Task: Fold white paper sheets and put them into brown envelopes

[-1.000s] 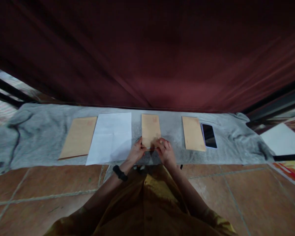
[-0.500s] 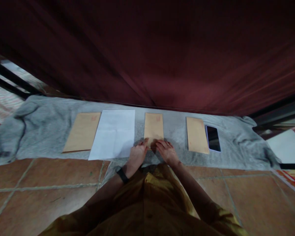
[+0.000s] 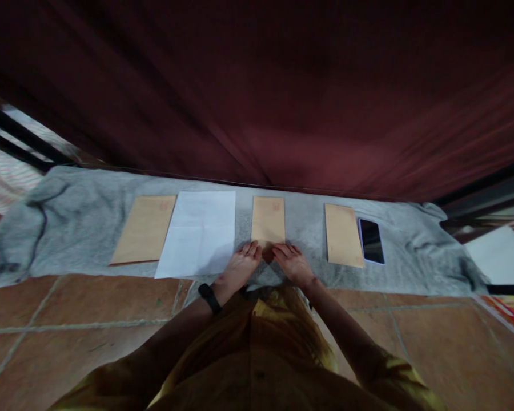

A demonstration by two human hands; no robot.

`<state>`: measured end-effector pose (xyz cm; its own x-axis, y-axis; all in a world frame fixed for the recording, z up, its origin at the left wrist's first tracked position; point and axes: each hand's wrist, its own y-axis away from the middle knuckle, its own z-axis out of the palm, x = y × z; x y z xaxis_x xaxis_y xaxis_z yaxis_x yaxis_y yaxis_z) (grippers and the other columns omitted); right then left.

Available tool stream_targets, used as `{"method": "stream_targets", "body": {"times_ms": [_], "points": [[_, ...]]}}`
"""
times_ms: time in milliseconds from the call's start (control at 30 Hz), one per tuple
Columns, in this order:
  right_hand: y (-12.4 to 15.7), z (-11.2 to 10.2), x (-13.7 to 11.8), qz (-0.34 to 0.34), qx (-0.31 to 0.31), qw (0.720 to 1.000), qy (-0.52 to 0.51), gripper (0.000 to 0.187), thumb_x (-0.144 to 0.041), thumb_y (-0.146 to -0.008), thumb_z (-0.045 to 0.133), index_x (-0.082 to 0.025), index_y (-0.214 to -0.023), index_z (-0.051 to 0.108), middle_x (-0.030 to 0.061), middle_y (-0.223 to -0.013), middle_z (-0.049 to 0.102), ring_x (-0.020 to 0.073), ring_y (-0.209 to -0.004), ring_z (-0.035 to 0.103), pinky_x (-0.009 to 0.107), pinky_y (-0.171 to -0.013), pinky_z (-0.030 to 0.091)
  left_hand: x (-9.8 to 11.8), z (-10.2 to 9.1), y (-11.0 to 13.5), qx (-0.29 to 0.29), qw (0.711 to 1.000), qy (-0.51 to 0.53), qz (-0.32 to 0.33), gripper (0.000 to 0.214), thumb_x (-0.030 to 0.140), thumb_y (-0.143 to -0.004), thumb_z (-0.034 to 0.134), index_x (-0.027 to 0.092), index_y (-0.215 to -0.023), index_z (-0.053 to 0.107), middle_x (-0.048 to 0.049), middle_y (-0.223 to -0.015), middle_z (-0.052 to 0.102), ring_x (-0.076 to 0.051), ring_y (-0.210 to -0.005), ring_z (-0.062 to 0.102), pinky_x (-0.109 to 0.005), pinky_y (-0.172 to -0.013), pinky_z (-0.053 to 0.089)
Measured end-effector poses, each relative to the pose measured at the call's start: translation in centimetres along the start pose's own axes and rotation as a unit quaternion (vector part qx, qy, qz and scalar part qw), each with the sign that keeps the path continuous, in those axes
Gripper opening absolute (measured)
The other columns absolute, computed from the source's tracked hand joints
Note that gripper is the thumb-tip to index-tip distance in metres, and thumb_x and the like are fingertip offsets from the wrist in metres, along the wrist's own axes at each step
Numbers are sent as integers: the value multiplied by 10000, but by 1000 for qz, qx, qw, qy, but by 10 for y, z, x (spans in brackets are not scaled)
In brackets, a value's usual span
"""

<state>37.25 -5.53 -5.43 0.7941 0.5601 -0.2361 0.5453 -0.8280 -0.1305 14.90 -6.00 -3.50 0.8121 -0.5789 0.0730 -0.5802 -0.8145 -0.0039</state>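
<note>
A tan paper envelope (image 3: 268, 217) with faint red print at its top right lies flat in the middle of a grey cloth. At its lower left corner is my left hand (image 3: 243, 264), fingers bent together on the edge and a dark band on the wrist. My right hand (image 3: 293, 264) mirrors it at the lower right corner, its fingers also closed on the edge. The thumbs and the envelope's lower edge are partly hidden in shadow. Just left of my left hand lie white paper sheets (image 3: 201, 228) with a faint crosswise crease.
More tan envelopes lie at the left (image 3: 145, 228) and the right (image 3: 342, 234). Beside the right one is a phone (image 3: 372, 241), dark screen up. The grey cloth (image 3: 304, 228) runs along a dark red curtain (image 3: 257, 114). Brown floor tiles (image 3: 89, 302) are in front.
My left hand has shifted slightly and its fingers are now bent over the envelope's lower edge. My right hand has barely moved. The envelope stays in place.
</note>
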Motion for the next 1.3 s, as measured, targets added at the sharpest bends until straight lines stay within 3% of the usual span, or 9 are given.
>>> {"method": "stream_targets", "body": {"times_ms": [300,400,533,700,933,1033,1133,1233,1300], "points": [[4,3,0,14,31,998,-57,301,-201,-1027,478,-201,-1258,670,112,-1331,664,242,-1208,615,420,-1043,494,1,-10,-1,-9,1000,-8,7,421,36,-913,490,112,-1313,597,-191,-1398,610,-296,-1247,603,-410,-942,547],[10,1,2,-4,41,993,-106,324,-256,-1020,518,-204,-1314,643,115,-1373,644,242,-1241,603,436,-1065,494,1,-8,1,8,1000,1,6,394,50,-915,514,130,-1287,616,-167,-1386,623,-282,-1233,604,-393,-952,536],[16,2,5,-11,57,988,-143,331,-245,-1023,501,-220,-1317,649,106,-1351,662,234,-1236,612,446,-1071,498,2,-2,4,40,999,24,-11,291,190,-961,559,130,-1232,648,-173,-1385,618,-281,-1202,607,-404,-988,516],[11,13,5,26,83,986,-142,269,-226,-1032,476,-218,-1186,696,100,-1274,687,232,-1167,630,437,-1041,492,-2,-2,3,34,998,46,-9,294,106,-938,552,149,-1209,659,-119,-1263,676,-251,-1120,625,-368,-947,523],[2,21,-3,93,103,980,-139,187,-214,-1015,498,-216,-1073,675,89,-1136,690,230,-1076,610,405,-966,472,0,-1,-5,62,995,45,-60,290,90,-940,514,158,-1181,661,-105,-1118,704,-247,-1025,636,-359,-874,528],[1,24,-9,118,119,976,-137,180,-194,-1007,494,-202,-1083,657,92,-1133,682,231,-1074,604,394,-943,471,4,3,-5,72,995,32,-65,323,92,-941,499,154,-1218,653,-125,-1167,701,-261,-1068,642,-391,-916,532],[1,25,-13,136,128,974,-125,199,-178,-1012,471,-202,-1079,657,91,-1131,681,230,-1085,606,389,-943,477,9,9,0,69,997,22,-25,401,69,-937,462,152,-1292,628,-139,-1315,664,-264,-1210,618,-422,-1040,497],[1,23,-15,144,112,978,-98,228,-185,-1028,448,-206,-1065,672,98,-1138,686,232,-1106,610,394,-957,494,18,18,7,61,997,45,28,461,72,-946,432,145,-1375,585,-126,-1458,594,-236,-1361,541,-401,-1154,431],[2,20,-19,143,98,982,-77,257,-190,-1037,436,-199,-1093,687,113,-1169,688,241,-1143,605,422,-997,495,23,24,11,71,995,65,27,460,123,-975,420,133,-1414,558,-134,-1495,565,-232,-1410,501,-408,-1182,412]]}}
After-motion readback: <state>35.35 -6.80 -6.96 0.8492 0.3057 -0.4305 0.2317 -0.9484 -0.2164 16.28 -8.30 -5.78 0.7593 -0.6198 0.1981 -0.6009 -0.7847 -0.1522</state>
